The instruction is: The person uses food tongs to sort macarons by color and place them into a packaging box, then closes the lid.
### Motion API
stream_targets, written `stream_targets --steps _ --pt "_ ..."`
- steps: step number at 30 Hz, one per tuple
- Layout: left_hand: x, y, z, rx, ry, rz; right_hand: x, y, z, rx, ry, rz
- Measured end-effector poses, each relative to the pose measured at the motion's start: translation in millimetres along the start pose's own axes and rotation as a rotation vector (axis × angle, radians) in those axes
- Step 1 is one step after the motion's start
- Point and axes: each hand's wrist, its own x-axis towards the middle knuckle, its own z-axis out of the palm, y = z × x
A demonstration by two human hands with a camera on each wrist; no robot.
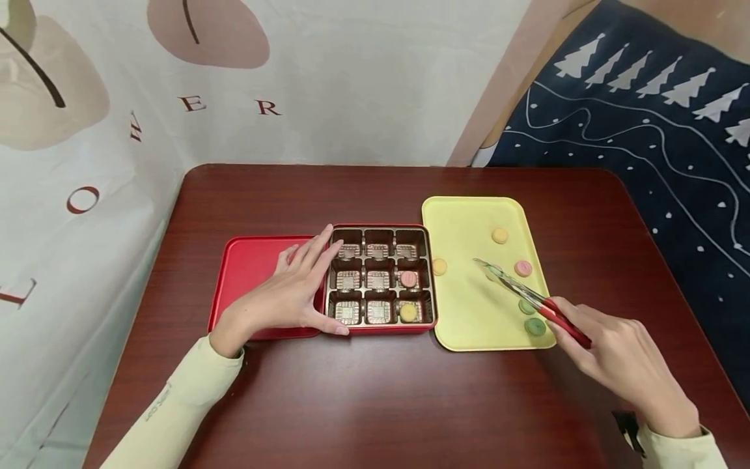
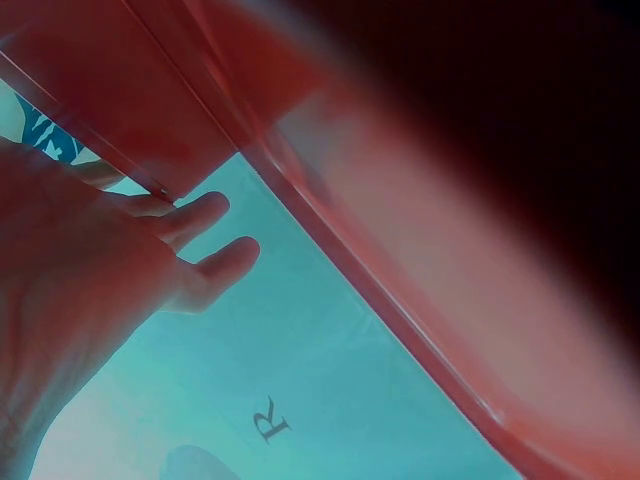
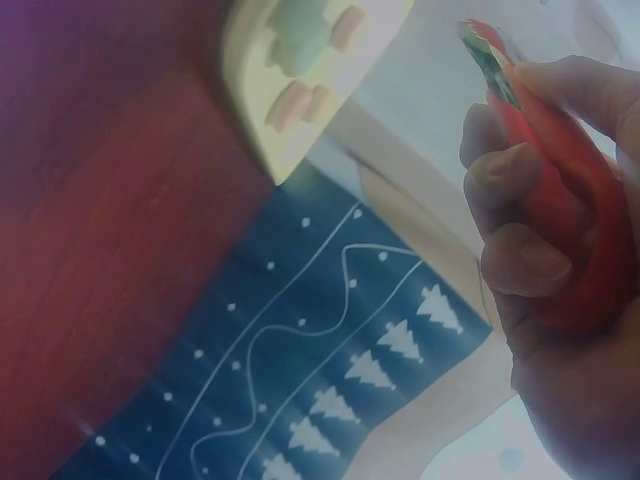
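Observation:
My left hand (image 1: pixel 293 290) rests spread against the left side of a red box (image 1: pixel 435 319) with a brown divided insert, thumb at its front corner and fingers along its left edge. A pink macaron (image 1: pixel 408 279) sits in the right compartment of the middle row, a yellow macaron (image 1: pixel 408 312) in the one in front of it. In my right hand (image 1: pixel 627 355) I grip red-handled metal tongs (image 1: pixel 518 288) over a yellow tray (image 1: pixel 469 326). Their tips are above a pale macaron (image 1: pixel 492 275), partly hidden; whether they touch it I cannot tell. The right wrist view shows the red handles (image 3: pixel 570 170) within curled fingers.
A red lid (image 1: pixel 246 267) lies left of the box. On the tray are two more yellow macarons (image 1: pixel 500 235), a pink one (image 1: pixel 523 268) and two green ones (image 1: pixel 534 326). The box's right side adjoins the tray on the dark red table (image 1: pixel 375 391).

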Motion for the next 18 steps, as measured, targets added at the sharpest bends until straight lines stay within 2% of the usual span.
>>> stream_targets --steps 18 --pt "-0.5 2.6 -0.4 0.000 0.003 0.009 48 -3 15 0.067 -0.014 -0.043"
